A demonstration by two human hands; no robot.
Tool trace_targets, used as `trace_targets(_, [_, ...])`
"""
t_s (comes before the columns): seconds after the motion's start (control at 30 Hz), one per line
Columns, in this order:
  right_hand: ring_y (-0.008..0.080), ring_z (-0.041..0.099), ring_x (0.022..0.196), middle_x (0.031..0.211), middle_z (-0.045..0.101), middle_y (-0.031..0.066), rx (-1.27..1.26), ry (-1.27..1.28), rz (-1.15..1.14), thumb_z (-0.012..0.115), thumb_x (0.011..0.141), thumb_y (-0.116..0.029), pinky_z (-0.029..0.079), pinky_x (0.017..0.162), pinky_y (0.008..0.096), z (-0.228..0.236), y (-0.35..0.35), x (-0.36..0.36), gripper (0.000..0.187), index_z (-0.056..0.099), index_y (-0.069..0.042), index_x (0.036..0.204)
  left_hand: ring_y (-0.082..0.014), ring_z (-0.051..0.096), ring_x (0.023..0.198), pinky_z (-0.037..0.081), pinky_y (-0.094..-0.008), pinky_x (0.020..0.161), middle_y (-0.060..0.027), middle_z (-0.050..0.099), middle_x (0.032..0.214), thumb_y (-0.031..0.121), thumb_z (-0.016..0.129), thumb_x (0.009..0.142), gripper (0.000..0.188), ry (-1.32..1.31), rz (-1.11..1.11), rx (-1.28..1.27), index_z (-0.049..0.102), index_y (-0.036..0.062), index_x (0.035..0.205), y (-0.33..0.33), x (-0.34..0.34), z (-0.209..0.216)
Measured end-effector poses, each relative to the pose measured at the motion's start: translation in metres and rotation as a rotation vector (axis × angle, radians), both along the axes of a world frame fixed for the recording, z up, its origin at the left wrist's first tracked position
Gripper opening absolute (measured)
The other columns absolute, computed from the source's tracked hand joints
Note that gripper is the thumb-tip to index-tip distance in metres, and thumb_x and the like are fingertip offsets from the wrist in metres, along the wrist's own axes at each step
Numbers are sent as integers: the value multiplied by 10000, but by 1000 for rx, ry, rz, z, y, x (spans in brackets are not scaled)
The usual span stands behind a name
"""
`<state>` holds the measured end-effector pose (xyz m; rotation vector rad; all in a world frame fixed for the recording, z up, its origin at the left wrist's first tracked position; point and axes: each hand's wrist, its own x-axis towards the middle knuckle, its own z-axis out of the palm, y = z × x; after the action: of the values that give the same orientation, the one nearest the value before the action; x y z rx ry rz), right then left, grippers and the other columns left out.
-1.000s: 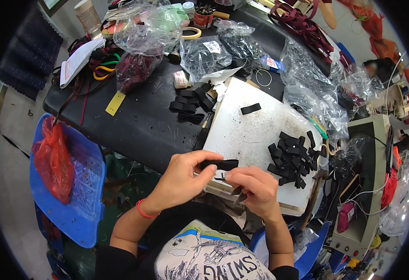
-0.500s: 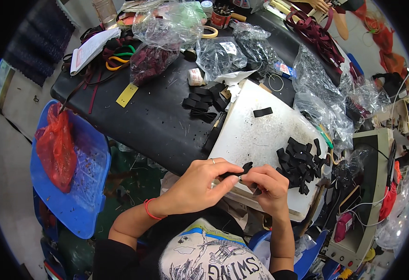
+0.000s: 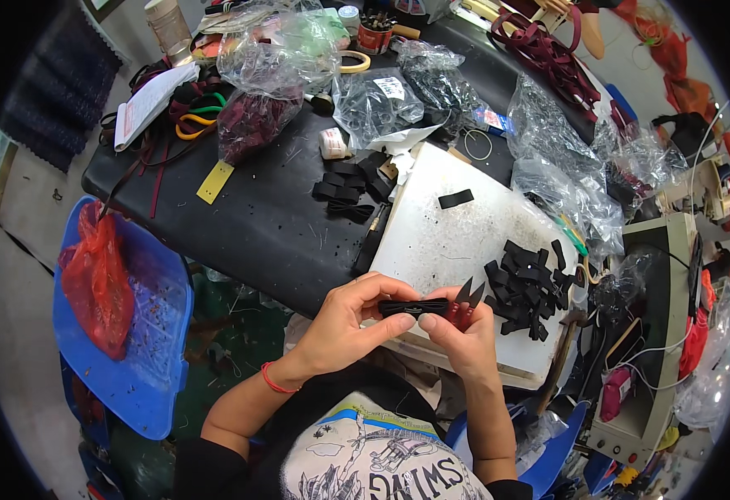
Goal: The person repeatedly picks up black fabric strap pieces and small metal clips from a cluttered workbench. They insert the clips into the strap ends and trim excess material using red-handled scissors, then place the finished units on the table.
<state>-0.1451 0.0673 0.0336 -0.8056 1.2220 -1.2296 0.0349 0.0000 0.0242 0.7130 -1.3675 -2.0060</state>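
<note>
A black ribbon bow (image 3: 413, 307), or a folded ribbon piece like one, is stretched level between my two hands over the near edge of the white board (image 3: 428, 242). My left hand (image 3: 350, 323) pinches its left end between thumb and fingers. My right hand (image 3: 470, 343) grips the right end. Thread snips (image 3: 462, 312) with red handles are tucked in that same right hand, their dark blades pointing up and apart. Right of my hands lies a heap of black ribbon pieces (image 3: 532, 285). A single black piece (image 3: 456, 199) rests alone farther up the board.
More black ribbon pieces (image 3: 344, 185) lie on the black table (image 3: 273, 217), near a small white spool-like item (image 3: 333, 143). Clear plastic bags (image 3: 561, 175) crowd the back and right. A blue plastic chair (image 3: 161, 333) holding a red bag (image 3: 102, 287) stands at left.
My hands have turned the black bow level and spread it between them. The snips' blades now show upright above my right hand. The whole view has shifted slightly.
</note>
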Motion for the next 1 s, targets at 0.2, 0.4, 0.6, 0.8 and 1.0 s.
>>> trace_targets(0.2, [50, 574, 734, 860, 640, 23, 3, -38, -33, 713, 809, -48, 475, 644, 190, -1, 4, 4, 253, 614, 15, 1033, -87, 570, 946, 483, -225, 799, -49, 584, 1036, 57, 641, 874, 268, 139, 9, 162, 558, -20, 1117, 6, -4, -8])
trace_targets(0.4, [14, 486, 623, 768, 599, -25, 0, -95, -114, 701, 830, -75, 369, 525, 164, -8, 8, 13, 211, 620, 4, 1009, -86, 558, 933, 475, -230, 804, -65, 586, 1008, 36, 624, 880, 224, 136, 44, 167, 549, -30, 1080, 12, -6, -13])
trace_targets(0.6, [8, 416, 547, 672, 529, -51, 72, -104, -148, 670, 856, -92, 290, 468, 169, -4, 11, 22, 133, 611, -15, 947, -79, 566, 851, 480, -227, 767, -59, 588, 977, 28, 610, 885, 223, 148, 75, 104, 533, -30, 1087, 20, -6, -20])
trace_targets(0.8, [39, 356, 474, 607, 453, -39, 244, -316, -181, 620, 883, -86, 272, 434, 203, 0, 3, 16, 119, 578, -14, 969, -137, 627, 807, 518, -249, 712, -91, 612, 946, 278, 459, 985, 348, 163, -1, 423, 514, -38, 1118, 7, -4, -13])
trace_targets(1.0, [51, 423, 503, 668, 537, 0, 137, -116, -82, 683, 838, -86, 318, 440, 221, -12, 9, 12, 206, 605, -7, 1011, -196, 670, 837, 558, -240, 738, -174, 648, 963, 316, 366, 1015, 438, 250, -393, 776, 508, -65, 1179, -6, 13, -23])
